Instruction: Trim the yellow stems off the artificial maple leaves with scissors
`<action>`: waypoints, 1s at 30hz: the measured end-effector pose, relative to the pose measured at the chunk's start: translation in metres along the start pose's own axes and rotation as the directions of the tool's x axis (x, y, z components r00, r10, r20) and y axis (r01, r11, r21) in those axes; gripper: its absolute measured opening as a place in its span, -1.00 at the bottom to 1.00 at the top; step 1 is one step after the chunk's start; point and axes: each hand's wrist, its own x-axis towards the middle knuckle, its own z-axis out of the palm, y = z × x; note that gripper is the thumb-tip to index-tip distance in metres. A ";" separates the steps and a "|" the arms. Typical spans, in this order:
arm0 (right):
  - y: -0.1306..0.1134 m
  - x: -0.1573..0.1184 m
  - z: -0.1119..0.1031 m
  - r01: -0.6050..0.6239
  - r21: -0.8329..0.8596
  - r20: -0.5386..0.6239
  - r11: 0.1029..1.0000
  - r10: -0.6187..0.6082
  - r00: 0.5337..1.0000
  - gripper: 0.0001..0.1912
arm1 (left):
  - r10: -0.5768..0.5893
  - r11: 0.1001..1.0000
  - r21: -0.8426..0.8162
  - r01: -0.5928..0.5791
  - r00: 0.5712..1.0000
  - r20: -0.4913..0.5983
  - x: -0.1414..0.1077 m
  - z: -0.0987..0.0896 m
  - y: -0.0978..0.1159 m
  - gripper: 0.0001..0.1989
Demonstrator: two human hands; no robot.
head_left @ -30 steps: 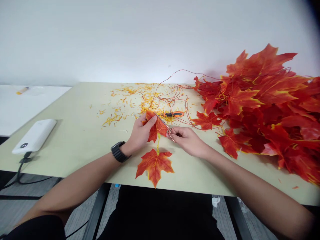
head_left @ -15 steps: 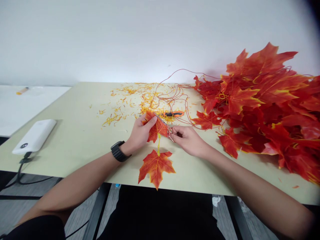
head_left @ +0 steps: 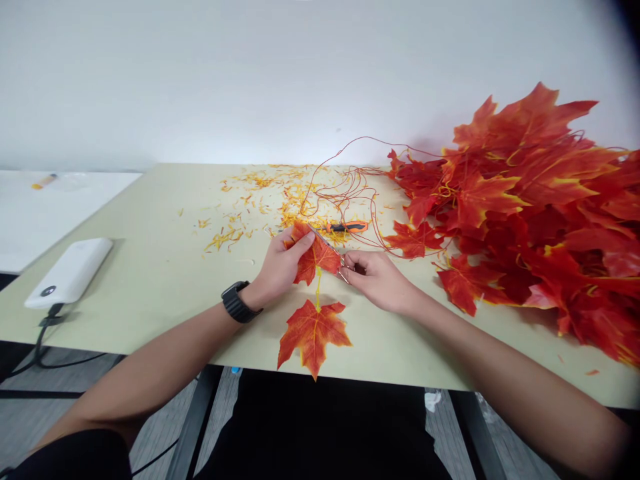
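Between the thumb and fingers of my left hand [head_left: 281, 261] is a red-orange artificial maple leaf [head_left: 316, 256]. A yellow stem [head_left: 319, 285] joins it to a second maple leaf [head_left: 315, 337], which hangs toward me near the table's front edge. My right hand [head_left: 375, 277] has its fingers closed through the handles of small metal scissors [head_left: 344, 265]. Their blades lie along the right edge of the held leaf and are mostly hidden by it. Just beyond the leaf, an orange-and-black tool handle [head_left: 347, 227] lies on the table.
Yellow and orange trimmings [head_left: 295, 200] are scattered across the back of the table [head_left: 165, 227]. Thin red cord [head_left: 357, 190] loops toward a large heap of red maple leaves [head_left: 530, 220] on the right. A white power bank [head_left: 70, 272] with a black cable lies at left.
Both hands stay almost in place. The right side of the held leaf now covers more of the scissor blades; the lower leaf has shifted very slightly right.
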 end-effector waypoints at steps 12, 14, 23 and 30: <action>-0.001 0.000 0.001 -0.011 0.024 0.001 1.000 0.011 1.000 -0.63 | 0.001 1.000 -0.011 -0.001 1.000 0.014 0.000 0.001 -0.002 -0.74; 0.000 0.000 0.001 -0.008 0.025 0.000 1.000 0.008 1.000 -0.63 | -0.007 1.000 -0.013 0.008 1.000 0.011 0.000 0.001 -0.002 -0.73; -0.002 -0.001 0.001 -0.006 0.010 -0.004 1.000 0.006 1.000 -0.65 | -0.047 0.995 -0.082 0.048 0.999 0.015 -0.002 0.005 0.004 -0.72; -0.003 -0.001 0.001 -0.009 0.001 -0.009 1.000 0.009 1.000 -0.68 | -0.047 0.997 -0.063 0.047 0.999 0.001 -0.002 0.005 0.003 -0.72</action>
